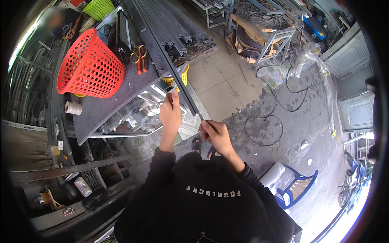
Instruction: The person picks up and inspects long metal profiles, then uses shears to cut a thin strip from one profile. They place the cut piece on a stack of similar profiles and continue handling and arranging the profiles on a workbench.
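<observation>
A long, straight dark profile bar (187,97) runs from the far end of the workbench toward me and ends in front of my body. My left hand (171,113) is closed around it near that end, with the thumb lying along its side. From the bar's near end a thin dark strip (201,117) sticks out. My right hand (216,135) pinches this strip between thumb and fingertips, just beyond the bar. Whether the strip sits inside the bar or lies against it, I cannot tell.
On the grey-covered workbench (97,115) stand a red perforated basket (99,65), scissors and red-handled pliers (142,65), and a tape roll (73,107). Grey metal profiles (164,28) lie beyond. A black cable (265,118) loops across the floor. A blue chair (300,186) stands right.
</observation>
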The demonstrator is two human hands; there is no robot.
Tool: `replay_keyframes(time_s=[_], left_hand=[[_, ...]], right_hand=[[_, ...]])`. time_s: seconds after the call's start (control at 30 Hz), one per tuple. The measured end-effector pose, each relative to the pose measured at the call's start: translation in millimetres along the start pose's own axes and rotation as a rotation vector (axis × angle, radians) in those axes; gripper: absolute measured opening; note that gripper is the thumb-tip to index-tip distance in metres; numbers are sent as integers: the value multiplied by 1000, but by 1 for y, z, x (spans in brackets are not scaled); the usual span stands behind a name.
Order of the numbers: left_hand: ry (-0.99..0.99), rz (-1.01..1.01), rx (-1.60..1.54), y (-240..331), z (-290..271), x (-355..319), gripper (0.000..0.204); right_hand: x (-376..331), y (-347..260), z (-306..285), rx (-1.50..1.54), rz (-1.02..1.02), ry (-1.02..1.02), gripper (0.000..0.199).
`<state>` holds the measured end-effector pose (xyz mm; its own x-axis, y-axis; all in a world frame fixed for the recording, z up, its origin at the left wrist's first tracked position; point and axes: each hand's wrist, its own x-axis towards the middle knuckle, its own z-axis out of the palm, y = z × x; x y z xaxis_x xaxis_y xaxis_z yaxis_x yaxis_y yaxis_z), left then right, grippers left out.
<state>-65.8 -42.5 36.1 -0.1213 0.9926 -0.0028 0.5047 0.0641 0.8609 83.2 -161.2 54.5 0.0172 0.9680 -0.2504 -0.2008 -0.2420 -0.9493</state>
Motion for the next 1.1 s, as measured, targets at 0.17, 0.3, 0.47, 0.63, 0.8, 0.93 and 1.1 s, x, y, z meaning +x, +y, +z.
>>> replay_keyframes(time_s=[0.17,0.3,0.47,0.63,0.8,0.93,1.1], left_hand=[[-402,-475,-1031,-17,31,36,73],[-400,-499,-1238,-18,55,32,65],[-331,-482,-1357,-19,66,29,58],[-318,-437,-1355,-21,68,26,56],[-340,-456,-1364,-15,66,28,54],[-290,-478,-1368,-14,68,25,55],[-246,-502,-1335,-13,71,19,54]], right_hand=[[3,10,23,36,8,99,32],[0,5,28,124,47,133,31],[7,-9,25,-69,116,156,33],[30,-5,18,-207,10,134,33],[-13,21,4,-182,-67,114,36],[-43,18,9,-316,39,294,37],[18,-5,24,-189,8,183,37]])
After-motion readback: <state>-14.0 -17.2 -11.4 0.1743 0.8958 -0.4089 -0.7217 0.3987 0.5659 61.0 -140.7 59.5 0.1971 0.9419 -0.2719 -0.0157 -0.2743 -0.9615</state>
